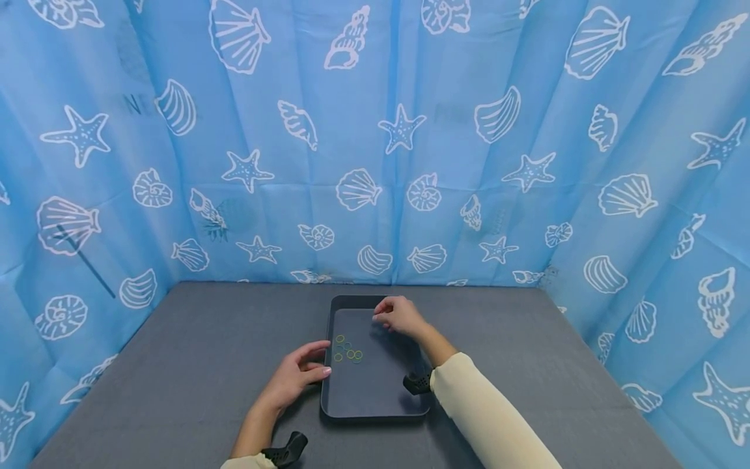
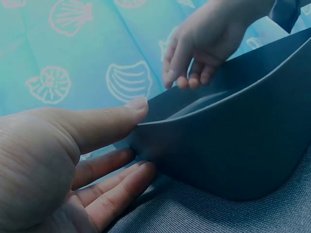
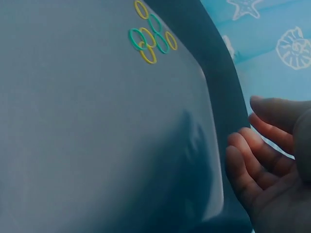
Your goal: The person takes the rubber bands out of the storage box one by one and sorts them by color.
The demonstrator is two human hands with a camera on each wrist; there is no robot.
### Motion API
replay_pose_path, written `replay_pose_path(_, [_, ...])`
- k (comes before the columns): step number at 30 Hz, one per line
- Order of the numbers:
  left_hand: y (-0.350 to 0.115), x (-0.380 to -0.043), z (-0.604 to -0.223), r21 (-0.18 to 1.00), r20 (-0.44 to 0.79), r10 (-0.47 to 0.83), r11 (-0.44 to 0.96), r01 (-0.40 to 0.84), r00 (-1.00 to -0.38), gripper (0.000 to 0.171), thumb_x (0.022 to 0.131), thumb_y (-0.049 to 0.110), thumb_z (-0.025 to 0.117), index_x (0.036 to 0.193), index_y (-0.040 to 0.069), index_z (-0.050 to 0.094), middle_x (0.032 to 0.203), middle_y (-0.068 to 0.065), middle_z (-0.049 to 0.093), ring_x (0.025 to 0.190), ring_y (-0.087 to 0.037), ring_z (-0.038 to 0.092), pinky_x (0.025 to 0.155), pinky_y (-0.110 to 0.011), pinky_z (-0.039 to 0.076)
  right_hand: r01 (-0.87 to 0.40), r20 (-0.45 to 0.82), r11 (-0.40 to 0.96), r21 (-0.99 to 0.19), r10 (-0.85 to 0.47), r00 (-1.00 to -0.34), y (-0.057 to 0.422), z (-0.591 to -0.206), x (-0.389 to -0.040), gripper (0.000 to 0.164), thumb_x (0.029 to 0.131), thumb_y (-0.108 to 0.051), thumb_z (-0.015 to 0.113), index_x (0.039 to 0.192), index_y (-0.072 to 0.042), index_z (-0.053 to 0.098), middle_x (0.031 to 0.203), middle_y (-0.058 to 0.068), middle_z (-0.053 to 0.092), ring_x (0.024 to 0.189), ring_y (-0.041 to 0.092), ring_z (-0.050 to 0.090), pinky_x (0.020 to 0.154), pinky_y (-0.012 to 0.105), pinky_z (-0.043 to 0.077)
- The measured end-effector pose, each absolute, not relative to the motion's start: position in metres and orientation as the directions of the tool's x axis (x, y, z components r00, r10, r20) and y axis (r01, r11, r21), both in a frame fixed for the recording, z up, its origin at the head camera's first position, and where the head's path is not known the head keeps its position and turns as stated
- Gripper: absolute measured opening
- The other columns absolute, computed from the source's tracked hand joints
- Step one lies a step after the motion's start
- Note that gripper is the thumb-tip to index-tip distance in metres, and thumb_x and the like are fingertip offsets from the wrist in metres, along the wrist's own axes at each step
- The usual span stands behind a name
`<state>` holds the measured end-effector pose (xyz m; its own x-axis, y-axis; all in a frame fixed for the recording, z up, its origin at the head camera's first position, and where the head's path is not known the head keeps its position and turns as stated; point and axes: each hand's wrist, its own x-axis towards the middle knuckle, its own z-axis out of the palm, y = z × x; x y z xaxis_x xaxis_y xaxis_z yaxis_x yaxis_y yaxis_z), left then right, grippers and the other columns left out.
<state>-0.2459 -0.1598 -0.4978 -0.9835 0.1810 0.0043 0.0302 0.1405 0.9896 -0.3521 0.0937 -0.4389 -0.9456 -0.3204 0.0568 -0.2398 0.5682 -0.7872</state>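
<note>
A dark grey rectangular tray (image 1: 375, 397) lies on the table. My left hand (image 1: 295, 374) is at its left wall, with thumb tip at the rim and fingertips near the outer side in the left wrist view. Over the far right part of the tray is my right hand (image 1: 403, 317), its fingers (image 3: 236, 162) loosely bent and thumb apart, nothing visible between them. Thin yellow rings (image 3: 168, 40) and green rings (image 3: 130, 39), like small rubber bands, lie grouped on the tray floor near the left wall. Some of them overlap.
Grey cloth (image 1: 176, 378) covers the table. A blue curtain (image 1: 375, 163) with white shells and starfish hangs behind and on both sides. Each wrist carries a black mount, the left one (image 1: 287, 449) close to the tray's near left corner.
</note>
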Motion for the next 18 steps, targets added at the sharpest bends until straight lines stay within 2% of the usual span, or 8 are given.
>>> replay_pose_path(6, [-0.159,-0.246,-0.497,0.99,0.0,0.182,0.136,0.025,-0.983,0.051,0.089,0.01,0.071,0.137,0.006,0.053,0.136,-0.023,0.05,0.102,-0.028,0.064,0.086,-0.043,0.053,-0.286,0.001,0.525,-0.802,-0.477,-0.879,0.084,-0.44,-0.346,0.01,0.089,-0.003,0.068,0.098,0.002,0.067,0.077,0.003,0.061,0.068,0.019,0.06,0.061,0.032,0.053])
replay_pose_path(9, [-0.16,-0.246,-0.497,0.991,-0.003,0.185,0.132,0.022,-0.983,0.051,0.09,0.01,0.07,0.138,0.005,0.052,0.136,-0.023,0.05,0.102,-0.028,0.063,0.087,-0.043,0.053,-0.292,-0.033,0.516,-0.805,-0.531,-0.847,0.08,-0.443,-0.345,0.011,0.09,-0.003,0.067,0.1,0.001,0.067,0.075,0.002,0.06,0.065,0.018,0.058,0.059,0.03,0.05])
replay_pose_path(13, [-0.16,-0.246,-0.496,0.991,-0.002,0.187,0.129,0.022,-0.982,0.052,0.09,0.01,0.07,0.138,0.005,0.052,0.137,-0.024,0.049,0.102,-0.028,0.063,0.086,-0.043,0.053,-0.286,-0.066,0.503,-0.816,-0.572,-0.817,0.076,-0.447,-0.345,0.009,0.088,-0.003,0.069,0.097,0.0,0.068,0.069,0.0,0.056,0.057,0.013,0.05,0.054,0.026,0.045])
replay_pose_path(18, [-0.16,-0.245,-0.496,0.991,-0.006,0.186,0.133,0.019,-0.983,0.052,0.09,0.009,0.07,0.138,0.005,0.052,0.137,-0.024,0.049,0.102,-0.027,0.063,0.086,-0.043,0.053,-0.284,-0.088,0.497,-0.82,-0.6,-0.795,0.073,-0.452,-0.342,0.007,0.088,-0.003,0.069,0.094,0.0,0.068,0.068,-0.002,0.055,0.056,0.011,0.047,0.052,0.024,0.042])
